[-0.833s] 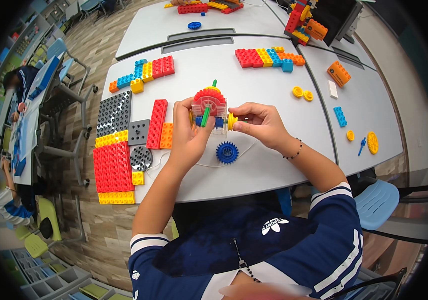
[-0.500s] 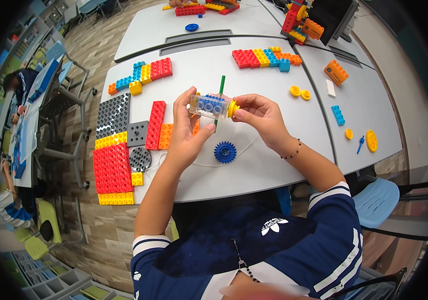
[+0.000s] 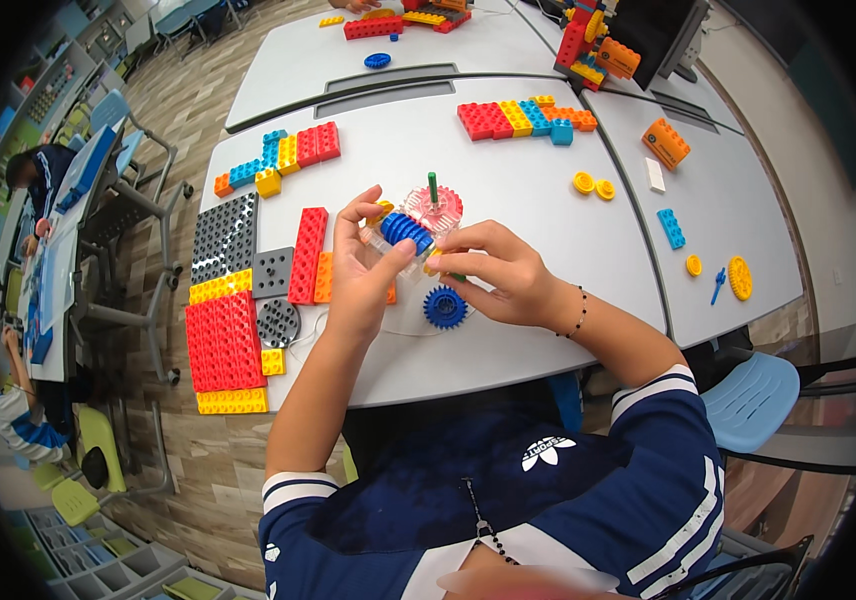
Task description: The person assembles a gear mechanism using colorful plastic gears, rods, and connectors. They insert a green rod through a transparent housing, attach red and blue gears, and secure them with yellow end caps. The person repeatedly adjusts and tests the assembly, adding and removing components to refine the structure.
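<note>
Above the table, my left hand [image 3: 360,280] is closed around a clear toy gearbox [image 3: 388,246]. Inside it shows a ribbed blue worm gear [image 3: 406,231]. A translucent pink-red gear [image 3: 443,205] sticks out on the far side, with a green axle [image 3: 433,185] standing up through it. My right hand [image 3: 508,272] pinches the gearbox's right end, its fingertips on a small yellow piece mostly hidden by them. A bit of green shows under those fingers. Just below the hands, a blue gear wheel [image 3: 445,307] lies flat on the table, beside a thin white string.
Left are a red plate [image 3: 220,340], a dark stud plate [image 3: 226,235] and a long red beam [image 3: 308,255]. Two joined block figures [image 3: 298,150] [image 3: 518,119] lie farther back. At right rest a yellow wheel [image 3: 740,278], a blue block [image 3: 671,228] and an orange box-shaped block [image 3: 666,143].
The gearbox has been turned and tipped, so the worm gear and the pink-red gear now show from above. My right hand has moved slightly down and left, still at its right end.
</note>
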The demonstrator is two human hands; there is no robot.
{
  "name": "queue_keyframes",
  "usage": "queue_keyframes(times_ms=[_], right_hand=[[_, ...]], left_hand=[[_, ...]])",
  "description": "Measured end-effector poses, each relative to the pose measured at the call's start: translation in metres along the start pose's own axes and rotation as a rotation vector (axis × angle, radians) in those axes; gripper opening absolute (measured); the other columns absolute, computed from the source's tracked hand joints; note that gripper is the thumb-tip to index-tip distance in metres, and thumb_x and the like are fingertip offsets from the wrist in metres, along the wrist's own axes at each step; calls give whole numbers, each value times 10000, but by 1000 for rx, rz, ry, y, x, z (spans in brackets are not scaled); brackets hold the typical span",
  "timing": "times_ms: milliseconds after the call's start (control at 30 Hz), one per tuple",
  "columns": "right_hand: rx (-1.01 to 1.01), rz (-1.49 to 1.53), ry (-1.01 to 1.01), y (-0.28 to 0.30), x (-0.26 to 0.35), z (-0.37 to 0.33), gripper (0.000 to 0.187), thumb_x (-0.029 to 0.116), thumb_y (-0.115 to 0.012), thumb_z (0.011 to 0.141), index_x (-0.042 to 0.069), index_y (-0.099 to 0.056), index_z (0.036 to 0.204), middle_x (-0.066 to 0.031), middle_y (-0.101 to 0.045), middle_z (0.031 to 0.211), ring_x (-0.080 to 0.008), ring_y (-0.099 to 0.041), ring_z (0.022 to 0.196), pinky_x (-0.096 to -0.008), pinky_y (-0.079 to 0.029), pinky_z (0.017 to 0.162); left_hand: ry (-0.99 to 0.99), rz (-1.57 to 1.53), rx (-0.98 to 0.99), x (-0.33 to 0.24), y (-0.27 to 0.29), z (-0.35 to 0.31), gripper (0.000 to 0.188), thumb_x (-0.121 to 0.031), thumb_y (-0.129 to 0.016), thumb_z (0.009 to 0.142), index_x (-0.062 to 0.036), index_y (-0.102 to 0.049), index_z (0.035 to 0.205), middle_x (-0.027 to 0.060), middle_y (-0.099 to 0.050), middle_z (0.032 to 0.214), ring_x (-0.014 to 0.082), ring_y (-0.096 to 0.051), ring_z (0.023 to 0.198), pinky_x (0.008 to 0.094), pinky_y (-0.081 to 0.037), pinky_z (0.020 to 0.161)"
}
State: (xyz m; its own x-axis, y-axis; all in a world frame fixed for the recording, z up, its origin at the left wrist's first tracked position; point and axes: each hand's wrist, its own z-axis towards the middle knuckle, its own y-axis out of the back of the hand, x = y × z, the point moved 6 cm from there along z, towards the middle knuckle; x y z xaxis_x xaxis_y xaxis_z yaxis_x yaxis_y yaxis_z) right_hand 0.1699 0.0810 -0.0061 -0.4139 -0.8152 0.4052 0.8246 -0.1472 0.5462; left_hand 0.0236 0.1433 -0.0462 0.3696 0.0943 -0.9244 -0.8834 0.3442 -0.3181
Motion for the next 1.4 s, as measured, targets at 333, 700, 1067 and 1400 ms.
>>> queue_keyframes(times_ms=[333,700,1067,1400], right_hand=[[-67,589,-585,-7,-38,-9,458,166,-629,885,17,-454,1281,-85,-586,1047,-102,-570,865,-254,-477,779],[25,380,-527,12,-32,-4,366,88,-617,875,47,-563,1235,-106,-639,1054,-126,-639,879,-244,-515,788],[-23,242,-435,43,-54,-4,347,178,-725,794,86,-627,1113,-64,-644,946,-116,-609,811,-242,-498,694],[191,-541,-1094,171,-168,-99,411,238,-743,695,117,-660,1079,-69,-612,958,-162,-538,823,-280,-474,758]], left_hand=[[141,-536,60,4,-6,-1,571,-165,-580,795,-54,-374,1316,121,-467,1293,236,-439,1253,380,-335,1076],[365,-109,223,22,-18,-14,756,-423,-667,803,-66,-342,1384,110,-479,1250,247,-503,1148,368,-495,854],[344,-112,194,24,-13,-14,667,-383,-620,802,-36,-379,1319,122,-517,1154,228,-567,1049,351,-536,783],[317,-217,40,25,1,-8,572,-549,-374,923,-53,-522,1167,125,-573,1087,269,-609,968,381,-550,680]])
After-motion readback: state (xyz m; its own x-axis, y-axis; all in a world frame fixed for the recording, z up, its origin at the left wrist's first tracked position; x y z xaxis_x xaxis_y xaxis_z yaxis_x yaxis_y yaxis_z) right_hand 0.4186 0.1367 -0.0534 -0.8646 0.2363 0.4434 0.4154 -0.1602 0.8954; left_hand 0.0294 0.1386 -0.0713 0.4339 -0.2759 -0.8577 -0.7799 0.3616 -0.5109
